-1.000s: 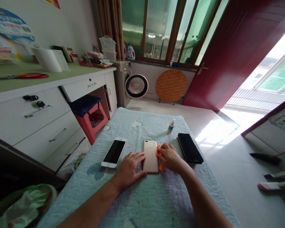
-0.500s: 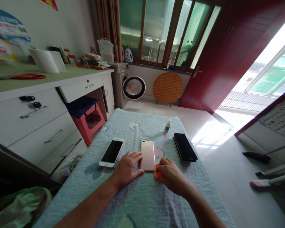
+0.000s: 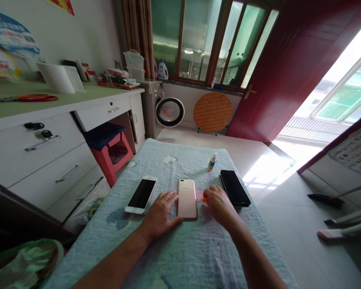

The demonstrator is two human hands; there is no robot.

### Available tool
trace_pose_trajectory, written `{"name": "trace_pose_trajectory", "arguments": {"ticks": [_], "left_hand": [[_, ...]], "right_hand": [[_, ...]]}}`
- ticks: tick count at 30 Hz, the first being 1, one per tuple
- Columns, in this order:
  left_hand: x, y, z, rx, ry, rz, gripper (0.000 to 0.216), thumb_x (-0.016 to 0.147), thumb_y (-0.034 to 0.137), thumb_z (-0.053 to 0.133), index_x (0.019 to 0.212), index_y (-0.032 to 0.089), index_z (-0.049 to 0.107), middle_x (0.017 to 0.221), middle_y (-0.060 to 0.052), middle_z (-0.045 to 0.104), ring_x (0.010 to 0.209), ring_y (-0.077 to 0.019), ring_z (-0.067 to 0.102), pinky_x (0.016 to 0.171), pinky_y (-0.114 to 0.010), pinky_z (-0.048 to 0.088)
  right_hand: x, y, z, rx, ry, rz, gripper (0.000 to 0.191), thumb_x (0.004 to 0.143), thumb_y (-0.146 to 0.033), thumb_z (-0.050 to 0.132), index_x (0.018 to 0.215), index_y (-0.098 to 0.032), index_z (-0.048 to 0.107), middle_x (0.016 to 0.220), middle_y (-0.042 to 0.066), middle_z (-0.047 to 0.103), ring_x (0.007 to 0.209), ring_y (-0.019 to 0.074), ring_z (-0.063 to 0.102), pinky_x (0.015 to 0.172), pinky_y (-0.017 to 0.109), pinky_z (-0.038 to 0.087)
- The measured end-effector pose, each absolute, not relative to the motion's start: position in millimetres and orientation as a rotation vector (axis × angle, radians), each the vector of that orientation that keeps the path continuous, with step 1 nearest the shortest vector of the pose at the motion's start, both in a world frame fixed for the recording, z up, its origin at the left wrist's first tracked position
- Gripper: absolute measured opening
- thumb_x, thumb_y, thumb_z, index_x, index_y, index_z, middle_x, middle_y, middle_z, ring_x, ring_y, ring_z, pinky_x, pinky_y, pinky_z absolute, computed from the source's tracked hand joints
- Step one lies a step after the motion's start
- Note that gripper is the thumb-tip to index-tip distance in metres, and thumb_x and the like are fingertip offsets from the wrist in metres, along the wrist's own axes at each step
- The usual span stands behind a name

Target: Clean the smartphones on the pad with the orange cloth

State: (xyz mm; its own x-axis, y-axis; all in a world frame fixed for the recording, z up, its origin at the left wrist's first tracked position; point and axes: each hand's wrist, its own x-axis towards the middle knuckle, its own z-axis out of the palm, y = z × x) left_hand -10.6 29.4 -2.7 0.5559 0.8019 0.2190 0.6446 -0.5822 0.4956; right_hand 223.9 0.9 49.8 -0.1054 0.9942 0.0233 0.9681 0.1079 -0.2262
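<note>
A rose-gold smartphone [image 3: 187,199] lies face down on the quilted cloth, its camera at the far end. My left hand [image 3: 160,212] rests along its left edge, fingers stretched out and thumb at the near corner. Just right of the phone and apart from it, my right hand [image 3: 218,204] is closed on a small orange cloth [image 3: 204,198], mostly hidden by the fingers. To the left lies a white smartphone [image 3: 141,195], screen up, on something thin. A black smartphone [image 3: 234,188] tops a stack at the right. Beyond it stands a small spray bottle [image 3: 212,161].
The pale blue quilted cloth [image 3: 180,257] covers the surface before me. On the left are a desk with drawers [image 3: 62,160] and a red stool [image 3: 115,154]. A washing machine [image 3: 153,104] has its door open. A bin [image 3: 26,261] sits lower left.
My right hand has moved away from the phone's lower right edge, a little up and to the right, with the orange cloth. My left hand stays at the phone's left edge.
</note>
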Motion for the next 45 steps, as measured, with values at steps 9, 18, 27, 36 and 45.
{"name": "trace_pose_trajectory", "arguments": {"ticks": [9,18,27,36,45], "left_hand": [[-10,27,-4,2.488,1.230,0.627,0.063,0.075,0.063,0.064,0.117,0.015,0.063,0.126,-0.016,0.058,0.114,-0.0330,0.052,0.097,-0.048,0.042],[-7,26,-4,2.485,1.192,0.651,0.059,0.075,0.057,0.067,0.117,0.015,0.062,0.124,-0.014,0.059,0.112,-0.0314,0.051,0.097,-0.046,0.043],[-7,27,2,2.473,1.133,0.673,0.060,0.080,0.061,0.059,0.119,0.015,0.060,0.118,-0.014,0.061,0.105,-0.0310,0.055,0.094,-0.047,0.044],[-5,24,9,2.417,1.015,0.704,0.041,0.084,0.048,0.061,0.114,0.021,0.059,0.108,-0.008,0.065,0.098,-0.0273,0.059,0.089,-0.041,0.046],[-3,20,10,2.363,0.966,0.767,0.052,0.083,0.040,0.065,0.129,0.021,0.051,0.126,-0.011,0.058,0.115,-0.0277,0.054,0.099,-0.041,0.043]], "right_hand": [[176,-9,23,-2.028,-2.037,0.225,0.026,0.088,-0.012,0.041,0.101,-0.019,0.062,0.097,0.010,0.062,0.089,0.0218,0.054,0.078,0.031,0.038],[178,-8,8,-1.825,-1.645,0.461,0.028,0.086,-0.022,0.045,0.108,-0.017,0.062,0.102,0.011,0.062,0.093,0.0215,0.058,0.085,0.032,0.044],[165,2,5,-1.361,-1.167,1.065,0.036,0.079,-0.035,0.059,0.110,-0.017,0.059,0.089,0.004,0.065,0.075,0.0166,0.059,0.068,0.028,0.049],[159,-1,8,-1.210,-1.247,1.137,0.036,0.088,-0.041,0.053,0.115,-0.019,0.055,0.101,0.005,0.062,0.085,0.0163,0.059,0.073,0.027,0.049],[150,-8,17,-1.341,-1.433,1.007,0.035,0.089,-0.035,0.051,0.121,-0.020,0.052,0.114,0.007,0.058,0.102,0.0196,0.056,0.092,0.034,0.045]]}}
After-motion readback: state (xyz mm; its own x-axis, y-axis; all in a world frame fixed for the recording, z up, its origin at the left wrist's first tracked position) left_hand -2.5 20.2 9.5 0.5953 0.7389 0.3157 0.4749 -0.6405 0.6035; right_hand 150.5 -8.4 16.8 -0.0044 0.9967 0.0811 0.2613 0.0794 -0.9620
